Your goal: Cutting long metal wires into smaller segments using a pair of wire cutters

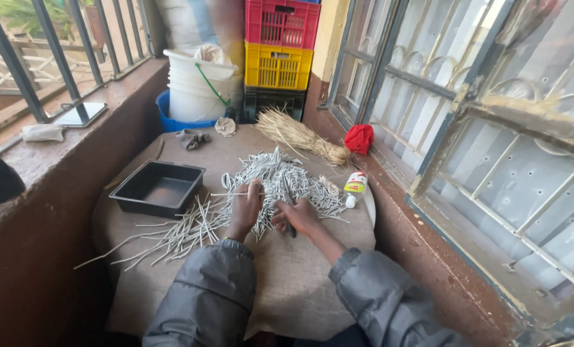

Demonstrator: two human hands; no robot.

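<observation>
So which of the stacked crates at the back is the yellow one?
The middle crate: it sits under the red crate and on top of the dark crate.

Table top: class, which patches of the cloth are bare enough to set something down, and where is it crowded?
Bare cloth lies between the hands and the near edge, and behind the black tray towards the grey rag. The middle is crowded: white sticks under the left hand and right hand.

This looks like a small porch of a home, used as a craft spot. It has metal bars (pixel 55 58) on one side and a barred window (pixel 428 96) on the other. Stacked plastic crates (pixel 279 51), white buckets (pixel 197 83) and a cloth-covered table (pixel 287 283) fill the tight space.
</observation>
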